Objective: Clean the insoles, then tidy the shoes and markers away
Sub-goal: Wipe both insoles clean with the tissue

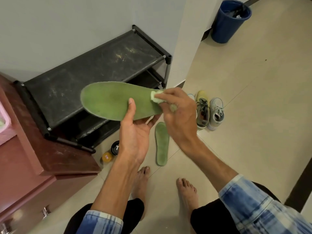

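The left hand [135, 132] holds a green insole [108, 102] up in front of the body, palm upward. Its grip is half closed: the thumb [130, 105] lies flat on the top face and the fingers curl underneath the near edge. The insole sits roughly level, its rounded toe end pointing left over the black shoe rack [84, 78]. The right hand [179, 115] reaches across from the right. Its grip is closed tight on a small pale wipe [156, 97], pinched between fingertips and thumb and pressed onto the insole's top face towards the heel end. A second green insole [162, 144] lies flat on the tiled floor [244, 115] below the hands, just ahead of the person's bare feet. Two shoes [202, 110] stand side by side on the floor near the wall corner, beyond the right hand. A yellow tin [107, 157] and a black tin [115, 147] sit together on the floor by the foot of the rack. A blue bin [228, 21] stands far back against the wall.
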